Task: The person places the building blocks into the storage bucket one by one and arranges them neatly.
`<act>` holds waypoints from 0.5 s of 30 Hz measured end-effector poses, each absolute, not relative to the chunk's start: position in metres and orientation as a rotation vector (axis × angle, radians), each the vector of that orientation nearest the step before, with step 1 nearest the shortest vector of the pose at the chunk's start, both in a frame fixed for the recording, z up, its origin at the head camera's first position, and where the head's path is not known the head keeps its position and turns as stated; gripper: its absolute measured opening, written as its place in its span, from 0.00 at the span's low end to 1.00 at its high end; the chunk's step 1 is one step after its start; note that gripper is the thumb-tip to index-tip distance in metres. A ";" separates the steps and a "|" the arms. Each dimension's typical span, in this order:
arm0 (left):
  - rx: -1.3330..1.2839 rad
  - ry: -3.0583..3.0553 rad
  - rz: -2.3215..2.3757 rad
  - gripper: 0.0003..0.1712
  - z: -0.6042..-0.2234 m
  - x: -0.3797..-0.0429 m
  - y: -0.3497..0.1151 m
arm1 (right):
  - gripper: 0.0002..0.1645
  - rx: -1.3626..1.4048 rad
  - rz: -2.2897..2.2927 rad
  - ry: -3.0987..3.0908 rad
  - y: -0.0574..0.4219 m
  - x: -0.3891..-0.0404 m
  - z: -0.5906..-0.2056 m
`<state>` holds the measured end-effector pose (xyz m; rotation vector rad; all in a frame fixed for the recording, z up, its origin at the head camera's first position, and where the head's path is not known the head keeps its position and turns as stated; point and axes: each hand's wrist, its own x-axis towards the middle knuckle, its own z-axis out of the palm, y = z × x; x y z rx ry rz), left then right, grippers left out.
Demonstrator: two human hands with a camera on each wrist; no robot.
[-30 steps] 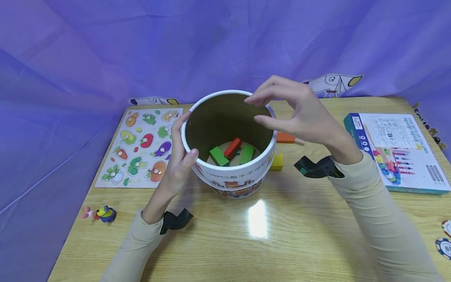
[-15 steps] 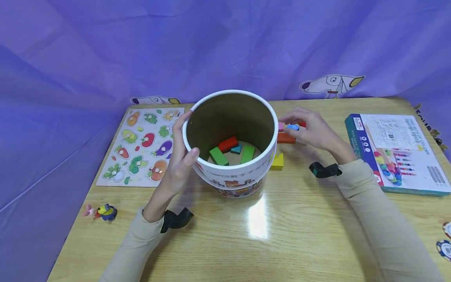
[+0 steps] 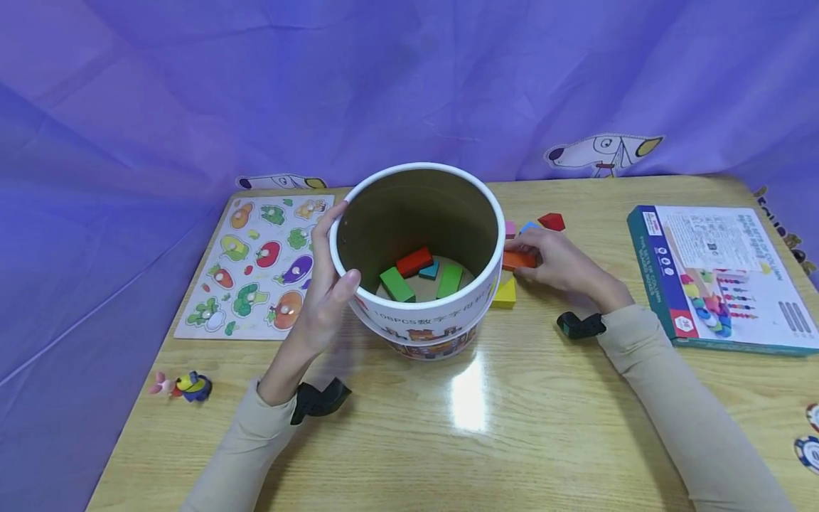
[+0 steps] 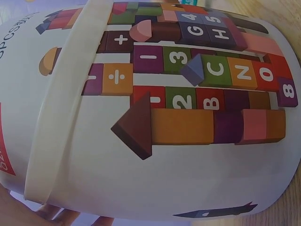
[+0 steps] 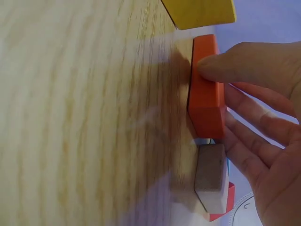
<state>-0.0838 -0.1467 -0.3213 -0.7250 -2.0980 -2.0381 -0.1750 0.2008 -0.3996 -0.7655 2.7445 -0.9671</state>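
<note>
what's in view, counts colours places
bucket: 1, white, centre
inner blocks: 4, two green, red, blue, bucket
loose blocks: 6 visible, orange, yellow, pink, blue, red, pale, beside bucket
puzzle: 1, white, left
figurines: seemingly 2, multicoloured, left
box: 1, mostly white, right
chips: 2, red, blue, right
curtain: 1, dog-printed purple, behind
table: 1, brown, below
mounts: 2, black, wrists
sleeves: 2, beige, forearms
left grip: 1, bare, bucket
right grip: 1, bare, orange block
</note>
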 end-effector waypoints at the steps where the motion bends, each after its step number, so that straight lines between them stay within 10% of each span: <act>1: -0.728 -2.093 -2.041 0.48 -0.321 -0.084 -0.146 | 0.28 -0.773 -0.958 2.750 0.201 -0.174 -0.400; 15: -0.729 -2.096 -2.036 0.50 -0.321 -0.084 -0.146 | 0.27 -0.770 -0.987 2.983 0.214 -0.162 -0.356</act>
